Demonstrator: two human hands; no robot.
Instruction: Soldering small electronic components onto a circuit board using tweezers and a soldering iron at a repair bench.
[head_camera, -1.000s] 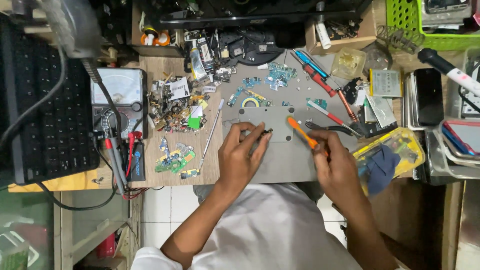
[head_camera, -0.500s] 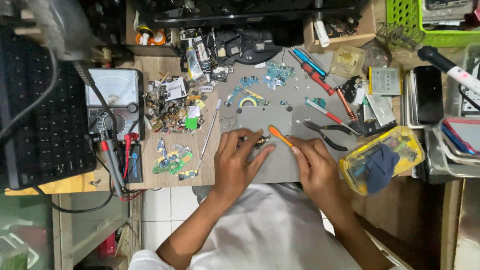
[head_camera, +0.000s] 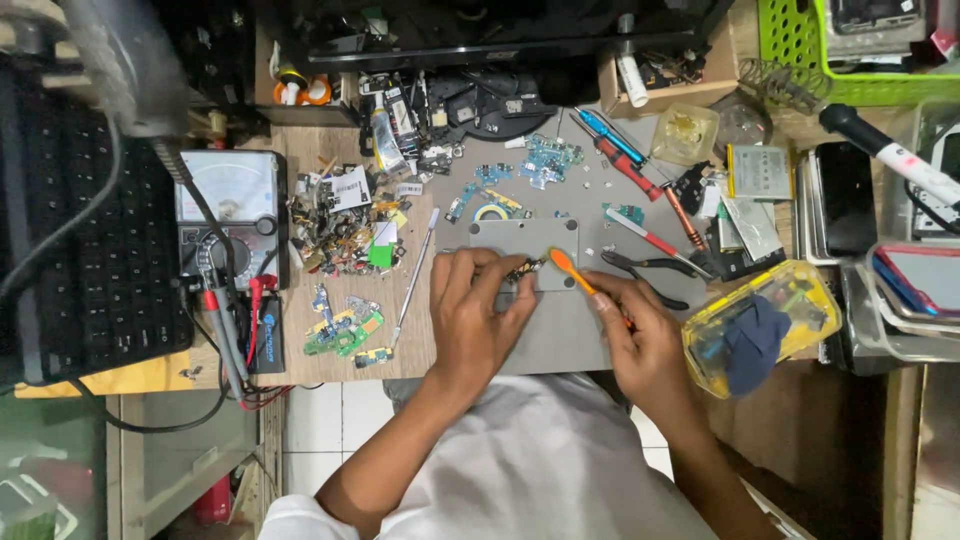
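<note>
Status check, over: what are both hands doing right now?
Left hand pinching small circuit part on grey mat. Right hand holding orange brush, head at the part. Pliers beside, not blocking.

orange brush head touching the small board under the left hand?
Touching. Head view: the orange brush bristle end meets the small board pinched by the left hand; no gap shows.

A white-faced analog multimeter dial sits at the left, a small white label just right of it. Far right, a black phone screen lies dark — below it another phone, red-edged, in a grey tray.
</note>
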